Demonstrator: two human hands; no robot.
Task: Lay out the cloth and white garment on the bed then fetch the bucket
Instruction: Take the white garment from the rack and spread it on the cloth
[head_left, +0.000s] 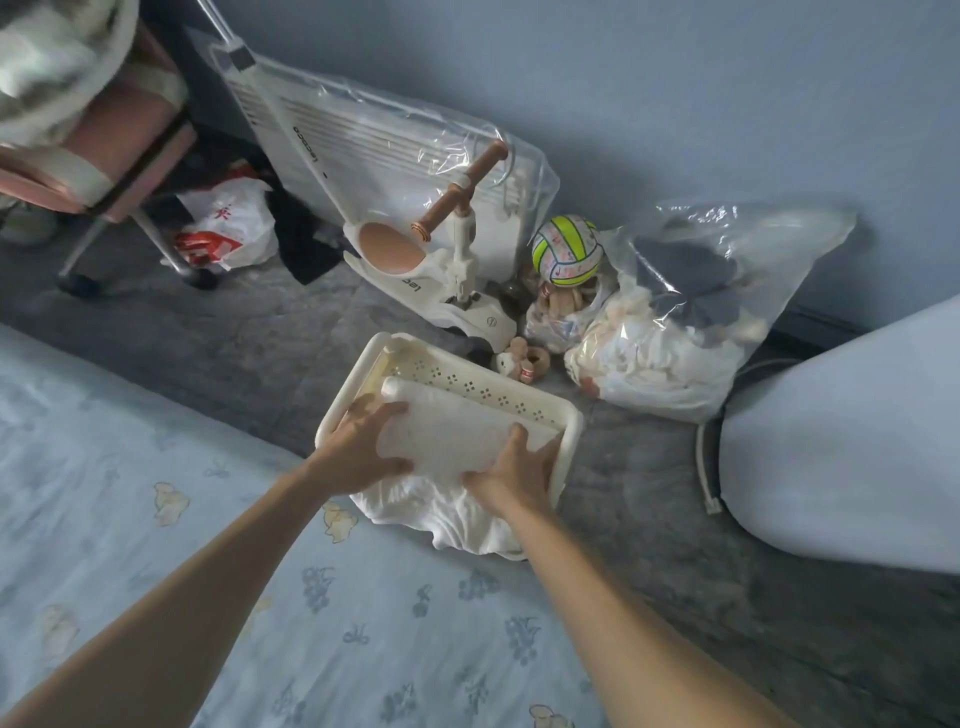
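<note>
Left hand (363, 449), right hand (514, 470) — cloth (452, 428) gripped between.

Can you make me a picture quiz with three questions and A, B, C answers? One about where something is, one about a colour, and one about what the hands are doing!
1. Where is the ball?
A. On the bed
B. Between the ride-on toy and the clear bag
C. Inside the basket

2. What colour is the basket?
A. White
B. Red
C. Black

3. What are the left hand and right hand doing?
A. Hanging idle
B. Holding the ball
C. Gripping the folded cloth in the basket

Answers: 1 B, it sits by the wall between those two. 2 A, its rim and holed wall are white. 3 C, each hand grips one end of the cloth.
</note>
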